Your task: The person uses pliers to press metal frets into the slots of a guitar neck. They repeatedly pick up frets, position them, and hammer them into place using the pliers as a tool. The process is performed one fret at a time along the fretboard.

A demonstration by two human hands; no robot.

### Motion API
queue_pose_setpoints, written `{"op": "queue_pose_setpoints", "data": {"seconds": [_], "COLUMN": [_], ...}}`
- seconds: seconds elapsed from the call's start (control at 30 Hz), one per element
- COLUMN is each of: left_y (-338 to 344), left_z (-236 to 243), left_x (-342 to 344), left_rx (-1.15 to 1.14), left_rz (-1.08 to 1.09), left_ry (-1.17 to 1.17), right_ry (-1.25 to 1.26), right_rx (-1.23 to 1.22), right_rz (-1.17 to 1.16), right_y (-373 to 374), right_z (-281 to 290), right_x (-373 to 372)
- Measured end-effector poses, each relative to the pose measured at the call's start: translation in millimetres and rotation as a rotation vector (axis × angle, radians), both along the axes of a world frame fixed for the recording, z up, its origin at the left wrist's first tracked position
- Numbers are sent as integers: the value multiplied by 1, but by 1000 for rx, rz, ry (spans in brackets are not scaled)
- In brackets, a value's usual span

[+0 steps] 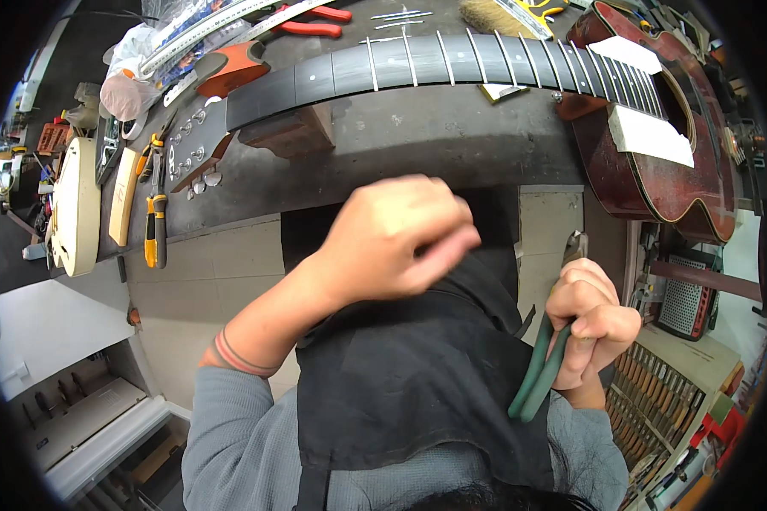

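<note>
My left hand (405, 234) is closed, thumb pressed against the curled fingers, above my black apron and near the workbench edge. Whatever it may hold is hidden. In my right hand (592, 319), on the right, are green-handled pliers (541, 375), their metal jaws pointing up toward the bench. Across the bench lies an acoustic guitar with a dark red body (656, 183). Its fretboard (349, 68) carries several bright metal frets; near the headstock (204, 140) two slots show no wire. A brown block (294, 132) stands under the neck. White sheets (656, 140) flank the fretboard's body end.
Orange-and-black pliers (155, 226), a wooden strip (123, 198) and a cream guitar-shaped body (75, 209) lie at the bench's left. Behind the neck are red-handled pliers (311, 27), a brush (494, 15) and rulers (209, 32). A tool rack (656, 383) stands lower right.
</note>
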State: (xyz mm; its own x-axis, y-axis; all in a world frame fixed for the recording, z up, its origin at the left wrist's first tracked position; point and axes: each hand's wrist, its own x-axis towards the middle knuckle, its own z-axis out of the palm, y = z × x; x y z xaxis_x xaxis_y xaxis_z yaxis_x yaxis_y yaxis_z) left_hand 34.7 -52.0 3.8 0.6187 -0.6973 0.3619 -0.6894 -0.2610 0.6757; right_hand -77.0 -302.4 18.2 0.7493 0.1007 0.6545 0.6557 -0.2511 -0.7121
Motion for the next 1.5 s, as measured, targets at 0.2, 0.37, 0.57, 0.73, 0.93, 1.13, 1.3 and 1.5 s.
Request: {"op": "queue_pose_setpoints", "data": {"seconds": [0.2, 0.37, 0.57, 0.73, 0.93, 1.13, 1.3, 1.5], "left_y": [-1, 6, 14, 3, -10, 23, 37, 58], "left_z": [12, 12, 25, -18, -39, -54, -60, -41], "left_x": [7, 5, -39, -42, -34, -52, -51, -54], "left_rx": [667, 849, 75, -203, -157, -579, -317, -246], "left_rz": [587, 630, 75, -383, -317, -240, 15, 59], "left_ry": [-278, -291, 727, 1477, 1403, 1369, 1035, 1217], "right_ry": [22, 76, 207, 86, -67, 361, 621, 786], "right_rx": [57, 62, 146, -280, -286, 331, 431, 392], "right_rz": [94, 144, 29, -105, -68, -36, 9, 52], "right_y": [10, 10, 21, 38, 43, 19, 33, 57], "right_z": [-2, -9, -30, -30, -20, -2, -6, -7], "right_x": [10, 13, 20, 38, 47, 23, 28, 35]}}
